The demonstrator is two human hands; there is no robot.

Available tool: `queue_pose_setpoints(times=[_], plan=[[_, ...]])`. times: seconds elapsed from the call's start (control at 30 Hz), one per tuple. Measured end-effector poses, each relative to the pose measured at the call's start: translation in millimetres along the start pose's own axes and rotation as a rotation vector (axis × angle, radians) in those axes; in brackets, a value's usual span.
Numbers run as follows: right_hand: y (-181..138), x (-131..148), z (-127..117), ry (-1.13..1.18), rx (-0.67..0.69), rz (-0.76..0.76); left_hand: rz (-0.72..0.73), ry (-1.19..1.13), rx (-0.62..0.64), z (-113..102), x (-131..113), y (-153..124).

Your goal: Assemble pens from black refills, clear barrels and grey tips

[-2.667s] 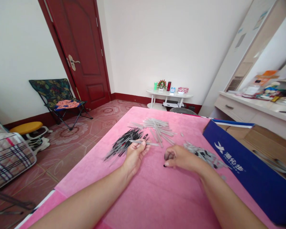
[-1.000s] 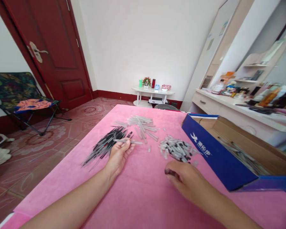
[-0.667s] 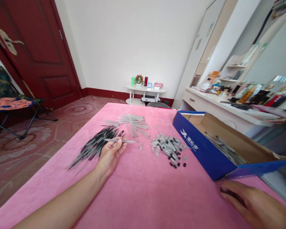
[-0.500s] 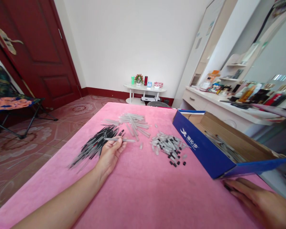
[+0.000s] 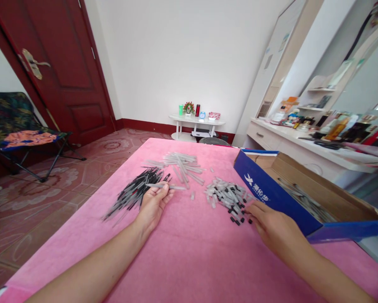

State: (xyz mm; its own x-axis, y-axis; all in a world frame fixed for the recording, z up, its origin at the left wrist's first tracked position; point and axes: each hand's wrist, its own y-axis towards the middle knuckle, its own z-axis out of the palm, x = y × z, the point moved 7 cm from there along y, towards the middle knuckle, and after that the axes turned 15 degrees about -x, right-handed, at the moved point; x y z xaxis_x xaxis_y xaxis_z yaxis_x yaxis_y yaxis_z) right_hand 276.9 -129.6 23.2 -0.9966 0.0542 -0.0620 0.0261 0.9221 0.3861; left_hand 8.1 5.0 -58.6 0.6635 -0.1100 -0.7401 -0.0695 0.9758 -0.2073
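Note:
My left hand (image 5: pixel 153 202) pinches a clear pen barrel (image 5: pixel 177 187) between thumb and fingers, held level above the table. Close beside that hand lies a heap of thin black and grey pen refills (image 5: pixel 129 195). Beyond it are loose translucent pen barrels (image 5: pixel 189 168). My right hand (image 5: pixel 269 219) is at the right edge of a pile of clear pen caps and small black plugs (image 5: pixel 225 193). Its fingers are bent together, and what lies between their tips is hidden. A single clear cap (image 5: pixel 192 195) rests between the two hands' sides.
A blue cardboard box (image 5: pixel 290 210) with pens inside stands at the right, close to my right forearm. Pink cloth (image 5: pixel 189 261) covers the table. A white dresser (image 5: pixel 271 136) crowded with bottles is beyond the box; a folding chair (image 5: pixel 27 134) stands at the left.
My right hand has moved left and away from me, from the box's near corner to the cap pile. The left hand keeps hold of the pen barrel. The view has shifted slightly.

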Motion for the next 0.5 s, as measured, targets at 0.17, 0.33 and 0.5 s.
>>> queue_pose_setpoints(times=[0.17, 0.33, 0.5], plan=[[37.2, 1.1, 26.7, -0.182, 0.181, 0.039, -0.001, -0.014, 0.02, 2.2, -1.6, -1.8], [44.4, -11.0, 40.2, -0.189, 0.236, 0.083, -0.012, -0.004, 0.022, 4.1, -1.4, -3.2], [42.4, -7.8, 43.8, -0.169, 0.217, 0.055, -0.01, 0.006, 0.043, 5.8, -0.8, -3.6]])
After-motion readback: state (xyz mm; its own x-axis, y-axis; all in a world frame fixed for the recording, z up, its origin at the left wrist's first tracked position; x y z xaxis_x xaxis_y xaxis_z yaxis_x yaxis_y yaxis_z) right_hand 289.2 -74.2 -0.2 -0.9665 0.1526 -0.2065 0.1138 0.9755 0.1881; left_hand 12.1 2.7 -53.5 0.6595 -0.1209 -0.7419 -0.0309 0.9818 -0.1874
